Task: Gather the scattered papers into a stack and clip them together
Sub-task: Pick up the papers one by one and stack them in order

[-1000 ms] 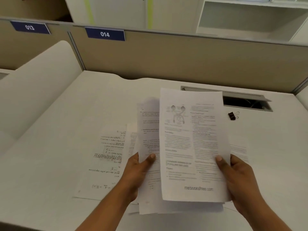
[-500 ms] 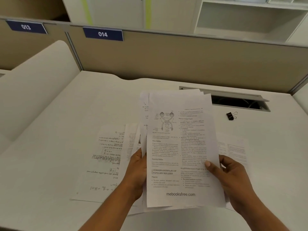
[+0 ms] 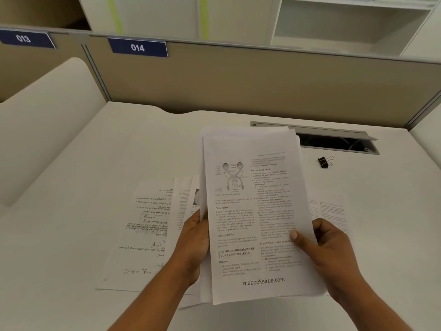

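Observation:
I hold a loose stack of printed papers (image 3: pixel 253 211) upright above the white desk. My left hand (image 3: pixel 194 242) grips its left edge and my right hand (image 3: pixel 327 249) grips its right edge, thumb on the front page. A handwritten sheet (image 3: pixel 143 235) and other printed pages (image 3: pixel 185 199) lie flat on the desk to the left behind the stack. One more printed sheet (image 3: pixel 331 211) lies to the right. A black binder clip (image 3: pixel 324 161) sits on the desk at the far right, away from both hands.
A beige partition (image 3: pixel 238 84) with labels 013 and 014 closes off the back of the desk (image 3: pixel 71 187). An open cable slot (image 3: pixel 334 142) with a raised grey lid lies just behind the clip. A white curved panel (image 3: pixel 43 130) rises on the left.
The front sheet and the sheets behind it have slid together into one narrower stack between my hands. My left thumb has left the front page and now wraps the stack's edge.

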A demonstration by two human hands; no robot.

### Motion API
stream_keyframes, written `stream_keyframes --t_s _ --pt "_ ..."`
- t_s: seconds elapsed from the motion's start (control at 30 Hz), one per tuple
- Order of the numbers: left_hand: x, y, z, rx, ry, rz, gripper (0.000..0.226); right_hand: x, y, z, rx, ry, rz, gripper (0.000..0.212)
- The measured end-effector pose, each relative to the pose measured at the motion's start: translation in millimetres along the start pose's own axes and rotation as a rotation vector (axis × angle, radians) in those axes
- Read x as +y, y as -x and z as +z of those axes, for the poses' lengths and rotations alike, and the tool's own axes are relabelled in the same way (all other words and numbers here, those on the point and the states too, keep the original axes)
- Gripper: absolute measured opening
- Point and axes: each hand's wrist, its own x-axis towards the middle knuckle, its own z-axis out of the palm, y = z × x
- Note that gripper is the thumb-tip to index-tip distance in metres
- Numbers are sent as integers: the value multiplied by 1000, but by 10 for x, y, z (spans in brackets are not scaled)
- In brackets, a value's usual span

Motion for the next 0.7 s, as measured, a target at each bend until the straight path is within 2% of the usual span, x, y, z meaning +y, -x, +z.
stream_keyframes --t_s 0.1,0.17,0.33,0.7 --pt "-9 13 40 9 26 16 29 0 -13 18 2 -38 5 47" --pt "-23 17 54 4 38 30 28 -17 -14 11 -14 -46 9 57" --pt "-25 27 59 11 43 26 28 -41 -20 -48 -130 -75 70 32" --pt "6 32 89 -32 53 60 39 32 -43 -77 -146 -63 55 42"
